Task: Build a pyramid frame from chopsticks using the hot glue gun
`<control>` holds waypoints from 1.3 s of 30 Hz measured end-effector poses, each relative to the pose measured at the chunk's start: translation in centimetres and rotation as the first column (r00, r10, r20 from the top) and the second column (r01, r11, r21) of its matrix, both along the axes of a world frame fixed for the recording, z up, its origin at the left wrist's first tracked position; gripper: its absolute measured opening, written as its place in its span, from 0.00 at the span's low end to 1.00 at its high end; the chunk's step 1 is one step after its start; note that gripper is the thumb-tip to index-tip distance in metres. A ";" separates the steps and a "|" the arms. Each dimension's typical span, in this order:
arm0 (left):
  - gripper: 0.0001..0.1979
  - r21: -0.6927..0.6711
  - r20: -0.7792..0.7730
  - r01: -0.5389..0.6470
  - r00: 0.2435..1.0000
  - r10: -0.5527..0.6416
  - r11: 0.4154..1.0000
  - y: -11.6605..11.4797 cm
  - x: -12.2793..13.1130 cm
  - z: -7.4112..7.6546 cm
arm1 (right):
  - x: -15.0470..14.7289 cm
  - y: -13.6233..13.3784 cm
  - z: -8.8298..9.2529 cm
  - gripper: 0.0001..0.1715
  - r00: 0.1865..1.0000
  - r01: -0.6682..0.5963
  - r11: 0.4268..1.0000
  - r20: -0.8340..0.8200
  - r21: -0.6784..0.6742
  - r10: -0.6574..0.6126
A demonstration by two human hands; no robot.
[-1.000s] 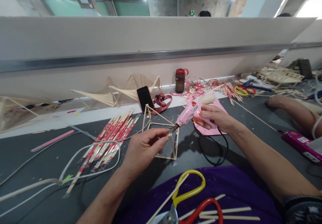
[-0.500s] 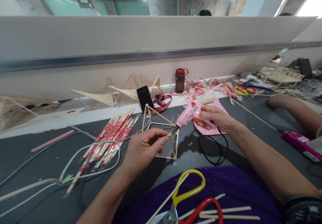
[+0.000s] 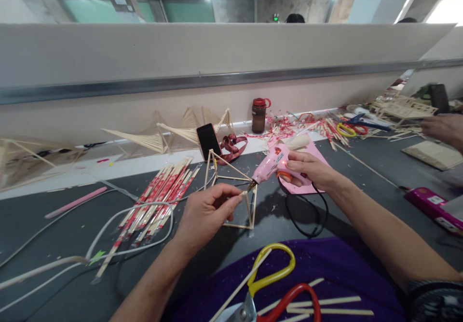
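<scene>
Wooden stick frame (image 3: 231,189) looks light and fragile: left hand (image 3: 206,213) pinches one strut beside the joint, right hand (image 3: 311,170) grips pink glue gun (image 3: 269,163), nozzle touching it.

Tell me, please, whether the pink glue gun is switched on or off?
On: a small red light glows on the side of the glue gun, held in the right hand.

A craft workshop — stick models (image 3: 170,131), scissors (image 3: 347,130), scraps litter the bench (image 3: 54,225).

One glue gun (image 3: 272,164), perhaps three scissors (image 3: 275,283)
</scene>
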State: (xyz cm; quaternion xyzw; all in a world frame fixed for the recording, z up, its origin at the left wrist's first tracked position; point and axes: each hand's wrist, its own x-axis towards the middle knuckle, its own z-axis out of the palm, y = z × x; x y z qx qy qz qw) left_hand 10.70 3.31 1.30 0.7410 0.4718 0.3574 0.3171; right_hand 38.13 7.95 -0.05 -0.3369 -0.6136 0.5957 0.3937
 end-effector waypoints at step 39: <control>0.10 -0.021 0.011 0.009 1.000 -0.009 1.000 0.0 0.0 0.0 | -0.1 -0.1 0.0 0.14 1.000 -0.009 0.999 -0.004 0.034 0.009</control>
